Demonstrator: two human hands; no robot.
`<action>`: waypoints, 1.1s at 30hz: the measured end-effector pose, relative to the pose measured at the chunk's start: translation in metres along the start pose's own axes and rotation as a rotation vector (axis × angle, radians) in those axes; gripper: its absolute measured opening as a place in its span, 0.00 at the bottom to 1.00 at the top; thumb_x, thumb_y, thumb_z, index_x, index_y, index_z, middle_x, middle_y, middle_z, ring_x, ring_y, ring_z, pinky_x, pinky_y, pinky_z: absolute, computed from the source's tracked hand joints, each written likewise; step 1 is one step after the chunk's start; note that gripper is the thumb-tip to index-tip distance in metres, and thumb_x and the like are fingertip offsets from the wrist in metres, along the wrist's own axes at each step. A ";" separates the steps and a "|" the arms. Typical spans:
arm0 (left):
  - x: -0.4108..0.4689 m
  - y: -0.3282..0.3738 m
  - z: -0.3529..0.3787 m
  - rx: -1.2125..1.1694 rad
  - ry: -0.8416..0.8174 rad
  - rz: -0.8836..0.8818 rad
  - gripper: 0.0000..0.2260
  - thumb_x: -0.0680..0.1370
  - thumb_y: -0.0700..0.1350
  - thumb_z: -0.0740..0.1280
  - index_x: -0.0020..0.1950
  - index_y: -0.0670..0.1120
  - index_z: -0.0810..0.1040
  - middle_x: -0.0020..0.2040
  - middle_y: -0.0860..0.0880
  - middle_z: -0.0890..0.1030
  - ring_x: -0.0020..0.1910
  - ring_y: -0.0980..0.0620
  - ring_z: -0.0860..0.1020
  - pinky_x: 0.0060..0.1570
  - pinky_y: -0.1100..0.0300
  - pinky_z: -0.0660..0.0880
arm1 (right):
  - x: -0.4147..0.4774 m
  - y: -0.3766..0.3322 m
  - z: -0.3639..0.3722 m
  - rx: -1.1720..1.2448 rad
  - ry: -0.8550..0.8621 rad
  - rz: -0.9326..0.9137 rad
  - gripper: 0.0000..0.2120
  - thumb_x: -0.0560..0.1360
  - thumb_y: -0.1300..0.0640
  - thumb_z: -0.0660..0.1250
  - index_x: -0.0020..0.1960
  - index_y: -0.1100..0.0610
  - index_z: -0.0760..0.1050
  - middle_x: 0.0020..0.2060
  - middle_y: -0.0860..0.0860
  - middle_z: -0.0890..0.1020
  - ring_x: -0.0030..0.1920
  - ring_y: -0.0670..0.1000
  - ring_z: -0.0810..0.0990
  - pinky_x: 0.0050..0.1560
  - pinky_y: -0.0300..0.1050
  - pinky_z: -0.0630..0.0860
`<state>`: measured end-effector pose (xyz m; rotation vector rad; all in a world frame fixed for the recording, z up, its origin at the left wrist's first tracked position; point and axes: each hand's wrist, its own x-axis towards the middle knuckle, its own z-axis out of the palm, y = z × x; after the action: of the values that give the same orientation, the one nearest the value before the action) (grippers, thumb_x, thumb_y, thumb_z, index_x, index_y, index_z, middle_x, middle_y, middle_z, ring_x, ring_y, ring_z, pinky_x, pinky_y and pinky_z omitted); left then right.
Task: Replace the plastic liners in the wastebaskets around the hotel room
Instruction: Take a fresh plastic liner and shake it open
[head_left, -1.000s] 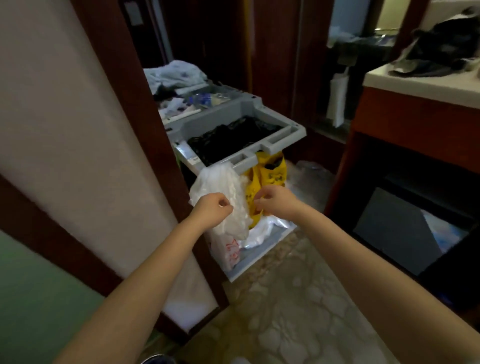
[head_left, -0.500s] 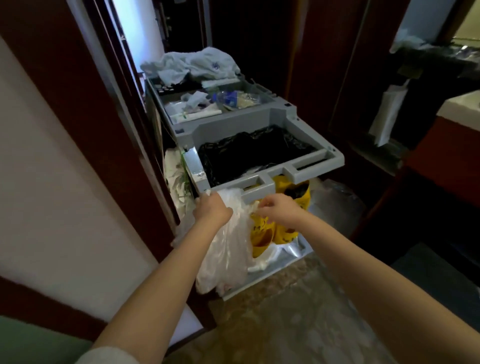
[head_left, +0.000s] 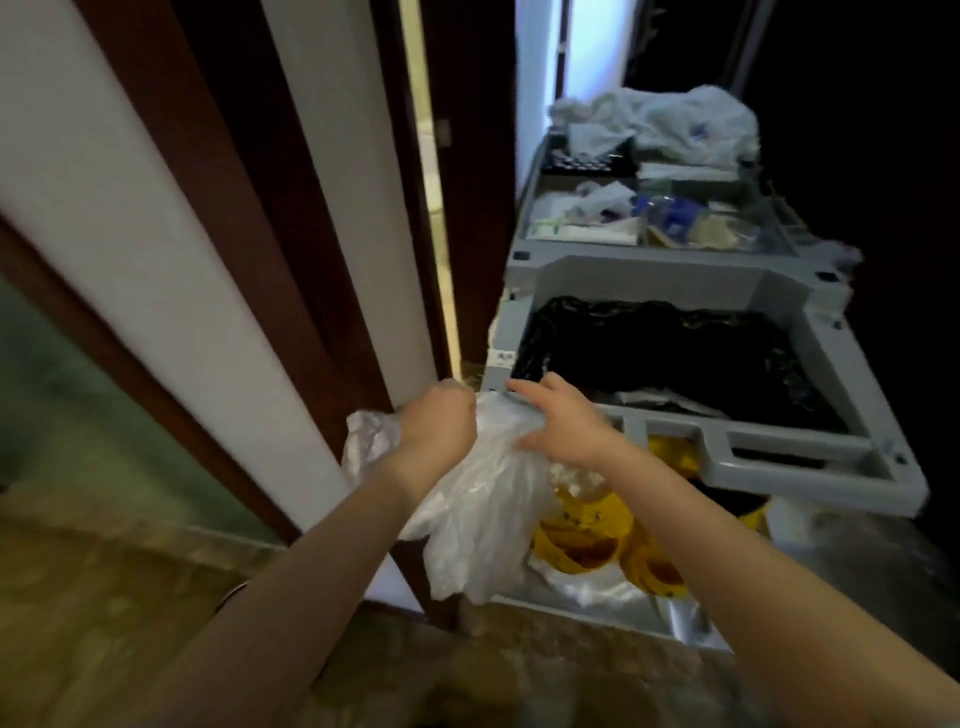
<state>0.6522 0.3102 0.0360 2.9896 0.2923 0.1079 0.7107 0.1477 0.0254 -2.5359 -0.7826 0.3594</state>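
No wastebasket shows in this view, so the person seems to be between bins, at the grey housekeeping cart (head_left: 810, 467) in the doorway, handling a crumpled white plastic liner (head_left: 483, 519). Whether this liner is a used one being thrown away or a fresh one being drawn from stock cannot be told; either way the work of fitting liners into the room's baskets looks largely still ahead. The liner hangs just off the cart's near left corner, beside the dark wooden door frame (head_left: 291, 291), in front of the cart's black-lined waste bin (head_left: 675, 358) and above yellow items (head_left: 587, 530) on the lower shelf. The left hand (head_left: 441, 421) is reached forward with its grip clamped on the bunched top of the liner, knuckles up, a wad of plastic bulging out to its left. The right hand (head_left: 561, 421) lies just to the right, fingers (head_left: 524, 387) spread apart and laid flat across the plastic at the cart's rim, pressing or smoothing rather than gripping. Farther back, the cart's top trays carry small supplies and a heap of pale cloths (head_left: 670, 119).
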 end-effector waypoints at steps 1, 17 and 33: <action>-0.001 0.004 -0.008 -0.023 0.036 -0.007 0.09 0.79 0.39 0.58 0.49 0.44 0.77 0.50 0.45 0.77 0.47 0.44 0.77 0.40 0.54 0.71 | 0.006 0.001 -0.004 -0.061 -0.028 -0.070 0.38 0.71 0.46 0.74 0.76 0.44 0.60 0.60 0.49 0.66 0.61 0.51 0.67 0.60 0.48 0.71; -0.092 -0.053 -0.060 -0.455 0.222 -0.225 0.13 0.80 0.40 0.59 0.35 0.43 0.71 0.32 0.50 0.72 0.32 0.57 0.70 0.35 0.67 0.65 | 0.000 -0.050 -0.037 0.404 -0.204 -0.453 0.12 0.68 0.51 0.78 0.44 0.57 0.80 0.36 0.57 0.80 0.37 0.51 0.78 0.41 0.42 0.74; -0.415 -0.269 -0.092 -0.697 0.286 -0.788 0.27 0.72 0.52 0.73 0.69 0.51 0.69 0.54 0.49 0.77 0.51 0.52 0.76 0.50 0.60 0.73 | -0.077 -0.390 0.199 0.240 -0.586 -0.826 0.07 0.72 0.51 0.74 0.47 0.49 0.78 0.39 0.45 0.78 0.40 0.44 0.75 0.40 0.39 0.69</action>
<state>0.1882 0.5013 0.0651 1.9975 1.1508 0.4385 0.3939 0.4579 0.0564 -1.6765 -1.7719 0.8416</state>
